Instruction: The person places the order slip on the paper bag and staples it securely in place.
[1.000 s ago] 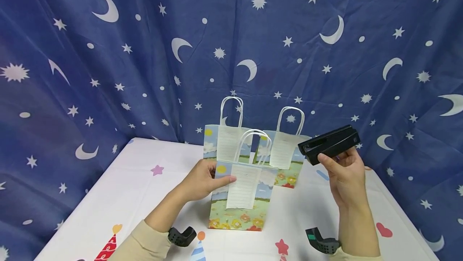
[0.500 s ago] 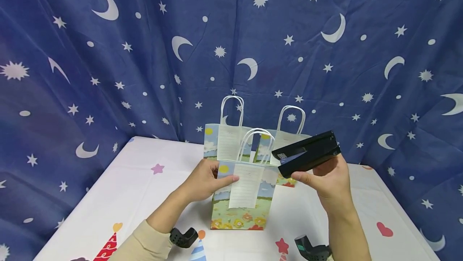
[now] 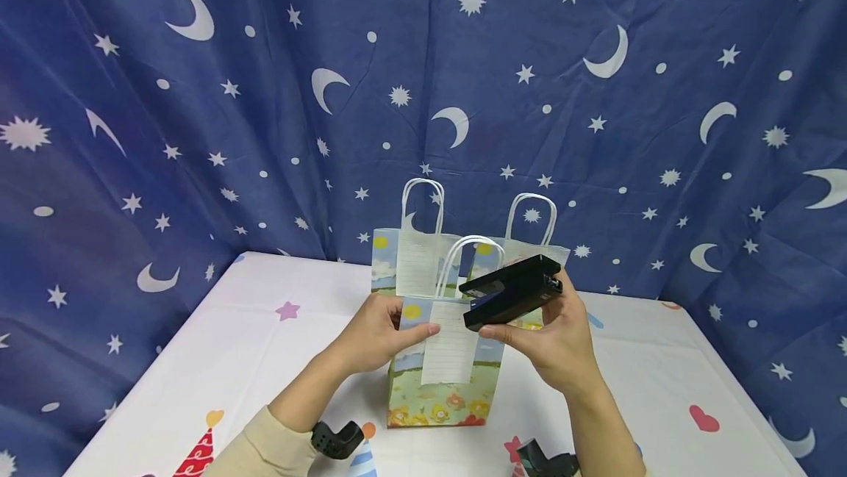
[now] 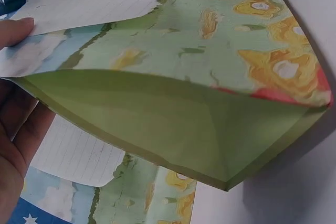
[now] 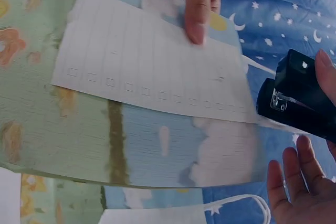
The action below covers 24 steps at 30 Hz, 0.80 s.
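Note:
My left hand (image 3: 373,335) pinches the left edge of the front paper bag (image 3: 442,397), printed with flowers and sky, its white twisted handles up. The thumb lies over a lined paper sheet (image 3: 448,359) on the bag's front; the other fingers are behind. A small staple-like mark shows on this sheet (image 5: 157,61) in the right wrist view. My right hand (image 3: 562,348) grips a black stapler (image 3: 516,293), tilted, its jaws apart at the bag's top edge. In the right wrist view the stapler's nose (image 5: 278,100) is right beside the sheet's top end.
Two similar bags stand behind, a left one (image 3: 384,264) and a right one (image 3: 562,256), partly hidden by the front bag and stapler; lined paper shows on both. The white party-print table (image 3: 265,359) ends at a blue star-and-moon curtain (image 3: 265,95).
My right hand has brought the stapler left and slightly down, from beside the right bag to the front bag's top edge. My left hand keeps its hold, with the bag shifted slightly right.

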Each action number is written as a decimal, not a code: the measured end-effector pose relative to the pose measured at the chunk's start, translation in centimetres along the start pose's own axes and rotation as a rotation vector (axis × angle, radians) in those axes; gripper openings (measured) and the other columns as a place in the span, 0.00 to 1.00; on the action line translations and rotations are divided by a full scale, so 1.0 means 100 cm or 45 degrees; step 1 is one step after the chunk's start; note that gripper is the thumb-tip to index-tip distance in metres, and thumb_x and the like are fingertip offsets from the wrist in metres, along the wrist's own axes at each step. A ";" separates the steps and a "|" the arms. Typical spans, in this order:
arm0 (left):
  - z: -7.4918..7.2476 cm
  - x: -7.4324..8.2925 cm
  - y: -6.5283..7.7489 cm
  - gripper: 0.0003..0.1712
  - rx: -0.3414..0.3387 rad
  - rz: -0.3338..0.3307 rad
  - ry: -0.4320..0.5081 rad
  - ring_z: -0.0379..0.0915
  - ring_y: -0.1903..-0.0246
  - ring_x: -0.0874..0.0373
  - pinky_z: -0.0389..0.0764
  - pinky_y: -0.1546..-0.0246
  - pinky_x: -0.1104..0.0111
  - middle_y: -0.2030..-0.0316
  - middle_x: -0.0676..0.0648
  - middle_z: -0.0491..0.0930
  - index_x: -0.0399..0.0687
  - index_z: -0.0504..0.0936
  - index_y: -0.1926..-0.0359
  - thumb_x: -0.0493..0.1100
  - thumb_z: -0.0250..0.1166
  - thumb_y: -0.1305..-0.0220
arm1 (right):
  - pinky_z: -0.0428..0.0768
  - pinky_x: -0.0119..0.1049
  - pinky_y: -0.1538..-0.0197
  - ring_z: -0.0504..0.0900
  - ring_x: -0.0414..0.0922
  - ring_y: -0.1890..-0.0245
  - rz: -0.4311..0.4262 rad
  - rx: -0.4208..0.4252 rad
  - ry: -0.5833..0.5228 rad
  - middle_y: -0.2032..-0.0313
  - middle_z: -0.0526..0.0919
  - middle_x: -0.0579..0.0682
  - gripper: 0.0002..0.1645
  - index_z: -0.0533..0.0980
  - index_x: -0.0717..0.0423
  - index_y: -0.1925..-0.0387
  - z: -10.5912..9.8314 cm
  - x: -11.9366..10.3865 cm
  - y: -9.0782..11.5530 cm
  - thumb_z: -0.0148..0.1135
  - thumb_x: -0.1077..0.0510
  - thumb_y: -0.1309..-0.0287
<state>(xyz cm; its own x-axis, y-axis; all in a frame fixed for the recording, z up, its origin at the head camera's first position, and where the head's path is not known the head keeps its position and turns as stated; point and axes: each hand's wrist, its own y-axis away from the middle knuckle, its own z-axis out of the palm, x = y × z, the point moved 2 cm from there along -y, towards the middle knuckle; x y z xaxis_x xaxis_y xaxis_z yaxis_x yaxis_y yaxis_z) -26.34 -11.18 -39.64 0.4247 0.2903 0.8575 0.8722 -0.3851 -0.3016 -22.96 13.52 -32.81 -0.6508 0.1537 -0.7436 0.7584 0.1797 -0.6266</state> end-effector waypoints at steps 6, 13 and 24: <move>0.002 0.001 0.000 0.30 -0.027 0.003 0.039 0.48 0.89 0.65 0.52 0.86 0.73 0.91 0.56 0.55 0.45 0.65 0.87 0.55 0.71 0.43 | 0.65 0.33 0.33 0.77 0.43 0.44 0.016 -0.033 0.087 0.47 0.78 0.53 0.50 0.69 0.56 0.41 0.005 0.006 0.000 0.81 0.71 0.71; 0.003 0.003 0.001 0.36 -0.018 0.029 -0.023 0.45 0.91 0.66 0.50 0.87 0.73 0.92 0.57 0.52 0.45 0.58 0.88 0.59 0.70 0.44 | 0.70 0.34 0.37 0.80 0.43 0.49 0.083 -0.134 0.084 0.48 0.80 0.48 0.49 0.66 0.48 0.39 0.006 0.012 0.001 0.81 0.66 0.65; 0.007 0.002 0.001 0.36 -0.031 0.036 -0.028 0.46 0.90 0.67 0.50 0.87 0.74 0.91 0.58 0.51 0.46 0.56 0.87 0.59 0.69 0.43 | 0.76 0.31 0.43 0.84 0.41 0.51 0.141 -0.203 0.142 0.49 0.84 0.47 0.72 0.46 0.36 0.25 0.009 0.017 0.000 0.82 0.59 0.66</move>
<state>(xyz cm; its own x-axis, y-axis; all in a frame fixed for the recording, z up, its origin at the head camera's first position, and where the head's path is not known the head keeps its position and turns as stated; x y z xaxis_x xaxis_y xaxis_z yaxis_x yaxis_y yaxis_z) -26.03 -10.54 -39.81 0.4546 0.2979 0.8394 0.8537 -0.4143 -0.3154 -24.00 12.86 -34.30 -0.5708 0.2861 -0.7697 0.8156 0.3057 -0.4912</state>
